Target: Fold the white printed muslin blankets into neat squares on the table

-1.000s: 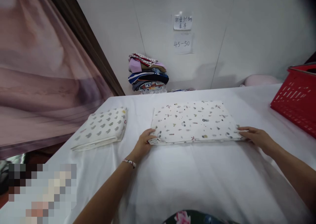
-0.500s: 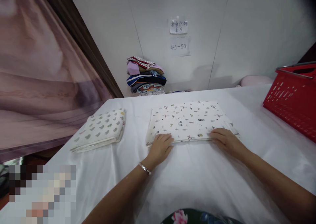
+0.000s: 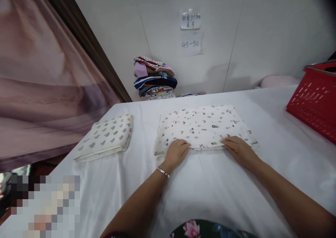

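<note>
A folded white cloth (image 3: 202, 124) printed with small palm trees and other motifs lies flat on a white-covered table (image 3: 204, 185). At the left part of its near edge, my left hand (image 3: 178, 152) is closed on the fabric, fingers above and thumb at the rim. My right hand (image 3: 240, 150) pinches the same edge farther right. Between the two hands the top layer's edge looks slightly raised. The thumbs' undersides are hidden. To the left rests a second folded cloth (image 3: 106, 136), white with grey shapes, apart from both hands.
A red plastic basket (image 3: 313, 101) stands at the right side of the table. Behind the far edge, a stack of folded fabrics (image 3: 155, 79) rises against the wall. A pink curtain (image 3: 52, 80) hangs along the left. Two paper notes (image 3: 190, 44) are fixed to the wall.
My left hand has slid right along the near edge, closer to my right hand, and now grips the fabric there. The right hand has hardly moved. The view has shifted slightly.
</note>
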Demonstrator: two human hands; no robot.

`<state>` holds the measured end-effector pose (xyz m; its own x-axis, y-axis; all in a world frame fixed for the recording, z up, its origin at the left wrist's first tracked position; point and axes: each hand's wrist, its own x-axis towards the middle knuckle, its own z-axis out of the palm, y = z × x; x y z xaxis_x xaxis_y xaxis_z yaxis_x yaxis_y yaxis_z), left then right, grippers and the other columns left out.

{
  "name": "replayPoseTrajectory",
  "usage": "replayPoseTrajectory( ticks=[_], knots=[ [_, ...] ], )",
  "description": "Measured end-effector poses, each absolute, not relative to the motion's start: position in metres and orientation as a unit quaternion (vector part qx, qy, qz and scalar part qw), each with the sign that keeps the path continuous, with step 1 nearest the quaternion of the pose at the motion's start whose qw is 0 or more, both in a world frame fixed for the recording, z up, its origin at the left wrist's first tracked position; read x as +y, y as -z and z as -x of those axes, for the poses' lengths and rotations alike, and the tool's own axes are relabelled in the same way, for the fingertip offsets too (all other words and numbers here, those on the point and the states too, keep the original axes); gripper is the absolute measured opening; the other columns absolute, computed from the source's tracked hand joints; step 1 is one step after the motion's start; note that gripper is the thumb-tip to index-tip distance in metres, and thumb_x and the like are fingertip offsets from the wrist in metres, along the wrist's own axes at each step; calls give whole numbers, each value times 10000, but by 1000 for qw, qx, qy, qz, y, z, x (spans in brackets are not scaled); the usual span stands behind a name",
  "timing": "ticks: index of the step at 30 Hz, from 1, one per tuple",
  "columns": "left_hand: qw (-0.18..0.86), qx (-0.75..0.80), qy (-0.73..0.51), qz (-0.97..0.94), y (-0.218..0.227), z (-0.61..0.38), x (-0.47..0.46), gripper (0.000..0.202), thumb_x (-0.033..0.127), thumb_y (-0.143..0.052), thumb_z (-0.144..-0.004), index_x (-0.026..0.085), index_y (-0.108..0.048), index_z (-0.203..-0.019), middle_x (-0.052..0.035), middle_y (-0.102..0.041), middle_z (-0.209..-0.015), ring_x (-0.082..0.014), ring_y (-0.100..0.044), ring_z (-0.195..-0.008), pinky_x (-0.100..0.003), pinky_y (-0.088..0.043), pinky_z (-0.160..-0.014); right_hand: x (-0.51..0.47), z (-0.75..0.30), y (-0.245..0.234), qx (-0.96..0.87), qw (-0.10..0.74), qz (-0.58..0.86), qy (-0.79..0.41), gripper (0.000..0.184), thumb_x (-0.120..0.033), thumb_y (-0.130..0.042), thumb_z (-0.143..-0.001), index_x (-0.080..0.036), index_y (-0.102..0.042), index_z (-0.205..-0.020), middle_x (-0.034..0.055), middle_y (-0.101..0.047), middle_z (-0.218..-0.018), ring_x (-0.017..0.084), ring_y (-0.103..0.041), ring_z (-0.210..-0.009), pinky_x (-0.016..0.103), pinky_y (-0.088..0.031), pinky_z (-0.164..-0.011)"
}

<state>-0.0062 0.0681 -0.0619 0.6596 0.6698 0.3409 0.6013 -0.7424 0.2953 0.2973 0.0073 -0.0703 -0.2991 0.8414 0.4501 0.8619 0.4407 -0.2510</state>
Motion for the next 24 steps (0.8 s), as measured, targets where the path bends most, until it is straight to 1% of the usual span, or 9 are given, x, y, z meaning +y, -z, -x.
replayPoseTrajectory(
  ticks=[4, 8, 13, 16, 20, 24],
  knots=[
    [65, 358, -216, -906, 60, 4, 67, 247, 265, -385, -929, 213, -606, -1025, -47, -602, -950, -179, -511, -886, -340, -398, -782, 8, -296, 72, -795, 284, 534, 42, 276, -225, -387, -909, -194, -640, -1015, 87, -648, -987, 223, -576, -911, 379, -492, -745],
    [41, 367, -208, -906, 59, 2, 64, 241, 256, -390, -922, 205, -615, -994, -59, -591, -924, -188, -502, -864, -344, -400, -750, 7, -297, 77, -806, 265, 528, 38, 270, -236, -398, -904, -209, -646, -1006, 85, -639, -1009, 229, -571, -933, 400, -488, -773],
    [49, 365, -205, -907, 62, 4, 62, 213, 290, -437, -905, 214, -605, -1012, -54, -584, -922, -187, -503, -860, -348, -404, -763, 6, -302, 81, -820, 251, 514, 20, 266, -262, -443, -885, -220, -614, -1085, 84, -614, -1078, 234, -563, -987, 417, -484, -825],
    [60, 364, -226, -902, 65, 5, 63, 216, 322, -461, -897, 226, -603, -1029, -52, -591, -933, -187, -514, -875, -352, -408, -781, 7, -304, 81, -817, 260, 515, 18, 284, -257, -431, -888, -242, -595, -1120, 75, -617, -1085, 228, -571, -985, 413, -491, -826],
    [56, 366, -238, -898, 65, 5, 65, 221, 287, -425, -913, 220, -613, -1008, -54, -600, -927, -185, -521, -878, -347, -415, -777, 6, -305, 81, -812, 269, 518, 12, 287, -249, -413, -901, -252, -578, -1136, 65, -623, -1082, 214, -574, -985, 399, -493, -833],
    [43, 364, -240, -899, 65, 6, 67, 216, 255, -418, -914, 206, -611, -997, -54, -613, -916, -183, -526, -870, -343, -421, -779, 6, -305, 83, -805, 268, 529, 21, 266, -247, -412, -905, -239, -587, -1104, 65, -632, -1067, 212, -575, -978, 393, -492, -828]
  ],
)
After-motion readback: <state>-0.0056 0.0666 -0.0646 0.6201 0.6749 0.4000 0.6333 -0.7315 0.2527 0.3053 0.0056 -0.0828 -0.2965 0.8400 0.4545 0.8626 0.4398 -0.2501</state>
